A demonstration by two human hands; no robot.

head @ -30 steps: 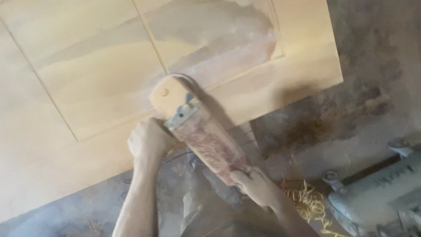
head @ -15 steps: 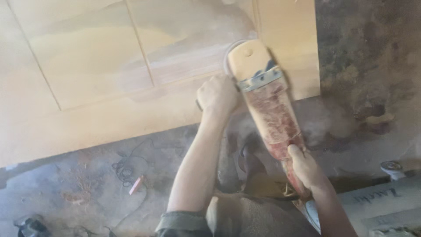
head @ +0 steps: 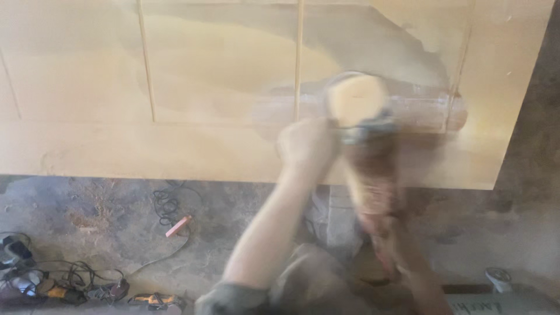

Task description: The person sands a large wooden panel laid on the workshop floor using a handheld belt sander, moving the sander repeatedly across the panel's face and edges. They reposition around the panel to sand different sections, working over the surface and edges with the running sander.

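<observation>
Running between both hands' grip, sander (head: 364,146) meets panel (head: 221,87).

Pale lettered label (head: 475,307) on grey machine (head: 513,300), bottom right

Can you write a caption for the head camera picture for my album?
Two hands, left and right, press a dusty sander onto a pale wooden door.

Both hands are blurred with motion: the left hand (head: 306,146) is closed into a fist at the end of a bare, outstretched forearm, while the right hand (head: 382,230) sits lower and nearer the body, its fingers too smeared to make out.
</observation>
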